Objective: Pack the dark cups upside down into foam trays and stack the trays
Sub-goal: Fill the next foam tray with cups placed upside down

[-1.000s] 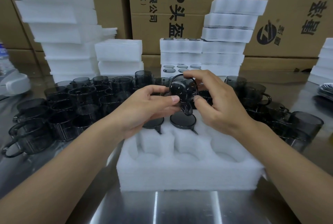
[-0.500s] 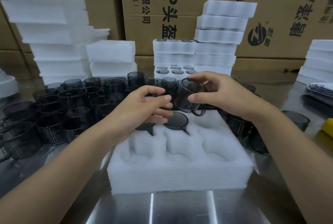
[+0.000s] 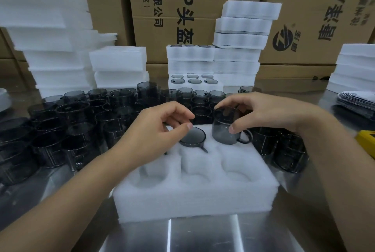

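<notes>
A white foam tray lies in front of me on the steel table. In its far row an upside-down dark cup sits sunk in the middle pocket. My right hand grips another dark cup upside down over the far right pocket, its handle pointing right. My left hand hovers over the far left pocket with its fingers curled, holding nothing that I can see. The three near pockets hold no cups.
Many loose dark cups crowd the table on the left and behind the tray, with more on the right. Stacks of foam trays and cardboard boxes stand at the back. A yellow object lies far right.
My right hand has turned the cup upside down and lowered it to the far right pocket. My left hand has let go of it and moved left.
</notes>
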{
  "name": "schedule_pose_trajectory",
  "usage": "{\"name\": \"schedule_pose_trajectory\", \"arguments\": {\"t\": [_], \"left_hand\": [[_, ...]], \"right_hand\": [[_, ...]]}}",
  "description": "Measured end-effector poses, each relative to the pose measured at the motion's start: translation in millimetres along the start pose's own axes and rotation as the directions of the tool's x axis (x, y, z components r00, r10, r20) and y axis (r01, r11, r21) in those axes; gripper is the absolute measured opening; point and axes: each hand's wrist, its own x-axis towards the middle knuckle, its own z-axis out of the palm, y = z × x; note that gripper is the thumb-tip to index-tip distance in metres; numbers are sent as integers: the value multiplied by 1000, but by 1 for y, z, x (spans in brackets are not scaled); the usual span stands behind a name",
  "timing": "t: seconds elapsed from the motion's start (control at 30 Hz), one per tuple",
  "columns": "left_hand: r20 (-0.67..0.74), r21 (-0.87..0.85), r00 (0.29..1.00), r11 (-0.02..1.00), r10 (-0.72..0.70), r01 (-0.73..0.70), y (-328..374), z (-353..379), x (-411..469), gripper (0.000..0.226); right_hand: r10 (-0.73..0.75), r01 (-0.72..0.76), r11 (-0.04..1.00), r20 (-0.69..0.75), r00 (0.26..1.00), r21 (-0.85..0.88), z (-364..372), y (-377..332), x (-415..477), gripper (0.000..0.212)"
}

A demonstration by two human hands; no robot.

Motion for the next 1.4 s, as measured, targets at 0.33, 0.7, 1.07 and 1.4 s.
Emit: {"name": "schedule_pose_trajectory", "arguments": {"t": [0.33, 0.7, 1.07, 1.4], "left_hand": [[225, 186, 971, 974, 83, -126, 7, 1, -3, 30], [525, 425, 851, 877, -37, -224, 9, 5, -3, 50], [530, 443, 842, 879, -98, -177, 8, 7, 1, 61], [480, 358, 875, 925, -68, -125, 3, 6, 3, 48]], "right_hand": [[43, -37, 989, 44, 998, -142, 1, -2, 1, 52], [199, -200, 980, -78, 977, 6, -2, 11, 5, 22], [240, -228, 948, -30, 970, 220, -2, 19, 10, 11], [273, -281, 954, -86, 958, -101, 2, 13, 15, 18]]}}
